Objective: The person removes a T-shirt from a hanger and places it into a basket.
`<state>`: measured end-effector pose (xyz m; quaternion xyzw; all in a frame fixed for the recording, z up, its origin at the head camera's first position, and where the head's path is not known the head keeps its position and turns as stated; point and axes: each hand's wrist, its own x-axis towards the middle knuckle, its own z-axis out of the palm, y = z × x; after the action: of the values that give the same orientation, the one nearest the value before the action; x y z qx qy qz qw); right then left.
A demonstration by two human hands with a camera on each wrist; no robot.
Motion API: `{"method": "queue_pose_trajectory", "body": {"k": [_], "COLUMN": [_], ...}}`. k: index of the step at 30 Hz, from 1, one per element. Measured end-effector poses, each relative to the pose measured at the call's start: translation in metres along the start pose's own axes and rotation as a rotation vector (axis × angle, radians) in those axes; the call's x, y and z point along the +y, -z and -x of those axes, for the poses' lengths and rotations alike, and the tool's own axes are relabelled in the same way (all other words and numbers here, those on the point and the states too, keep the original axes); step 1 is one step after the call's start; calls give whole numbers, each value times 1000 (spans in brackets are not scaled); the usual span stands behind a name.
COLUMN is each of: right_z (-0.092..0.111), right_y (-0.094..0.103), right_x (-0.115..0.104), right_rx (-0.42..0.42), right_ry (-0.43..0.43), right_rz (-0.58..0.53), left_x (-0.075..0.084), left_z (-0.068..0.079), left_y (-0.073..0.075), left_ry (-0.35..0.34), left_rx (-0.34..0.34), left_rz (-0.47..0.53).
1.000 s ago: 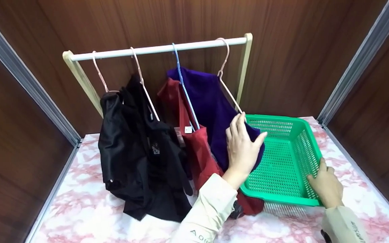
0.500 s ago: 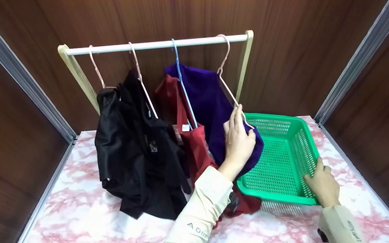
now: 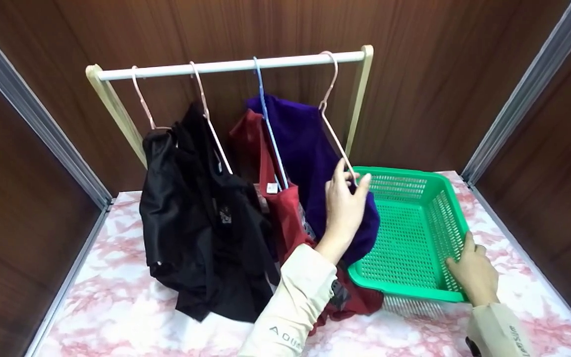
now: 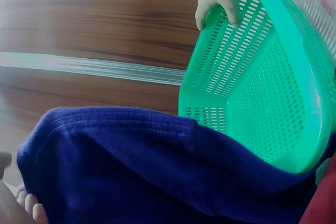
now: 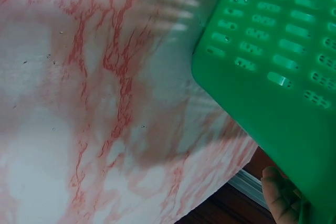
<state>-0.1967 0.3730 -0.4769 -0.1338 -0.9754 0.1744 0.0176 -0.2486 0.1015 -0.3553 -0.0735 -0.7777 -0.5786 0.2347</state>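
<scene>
In the head view, my left hand (image 3: pixel 345 206) is at the lower end of a pale pink hanger (image 3: pixel 336 135), its fingers and thumb around the hanger's arm. The purple garment (image 3: pixel 293 134) hangs from this hanger and drapes beneath the hand. In the left wrist view, a stitched hem runs along the purple cloth, and curled fingers (image 4: pixel 32 207) lie at its edge. My right hand (image 3: pixel 475 273) grips the right rim of a green plastic basket (image 3: pixel 414 292). The right wrist view catches only a few of its fingers, beneath the basket's edge.
A white rail (image 3: pixel 226 67) on wooden legs carries several hangers. A red garment (image 3: pixel 285 213) hangs on the blue hanger (image 3: pixel 270 126), its lower part lying on the marbled table (image 3: pixel 117 307). Black garments (image 3: pixel 181 208) hang to the left. Brown wood-grain panels stand around.
My left hand has shifted slightly left and down, its fingers closing around the hanger's end, which has swung slightly left. My right hand stays on the basket rim.
</scene>
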Motion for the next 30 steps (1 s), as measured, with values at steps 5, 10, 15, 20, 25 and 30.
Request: {"method": "queue_pose_trajectory", "body": {"k": [5,10,15,20,25,30], "right_z": [0,0,0,1,1,2], "right_y": [-1,-1,0,0,0,-1], "right_x": [1,1,1,0,1,1], "right_rx": [4,10,4,3,18,28], "right_ry": [12,8,4,5,12,12], "right_rz": [3,7,8,7,5,4], "left_x": [-2,0,1,0,-4,-8], "left_z": [-2,-4,-7,-13,-17,-18], "left_y": [4,5,9,17,25,27], "left_ry": [1,10,53,95,86,111], "left_rx": [40,50,14,-14,-30,-27], "left_rz": [59,211,306,351,442,517]}}
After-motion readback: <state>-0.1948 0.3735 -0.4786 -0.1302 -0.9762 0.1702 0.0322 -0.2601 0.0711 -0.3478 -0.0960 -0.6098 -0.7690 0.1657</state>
